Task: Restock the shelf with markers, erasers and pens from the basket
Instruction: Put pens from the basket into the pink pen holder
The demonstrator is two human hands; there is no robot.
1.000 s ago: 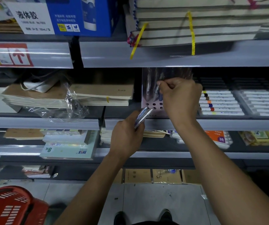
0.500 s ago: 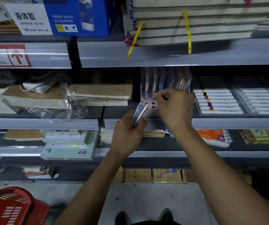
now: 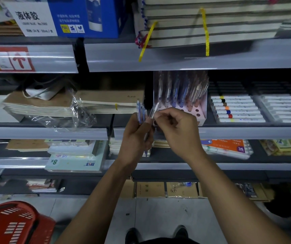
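Lowered from the pen holder [image 3: 200, 110], your right hand [image 3: 178, 131] now pinches one pen [image 3: 153, 110] beside the bunch of pens [image 3: 141, 111] your left hand [image 3: 134, 136] grips, at the shelf edge [image 3: 246, 132]. At 7 o'clock, the red basket [image 3: 9, 224] sits on open floor.

"液体胶" is printed on the blue box [image 3: 56, 16] at upper left; "8k" on a pad [image 3: 74, 162]; "36" on the orange pack [image 3: 229, 147].
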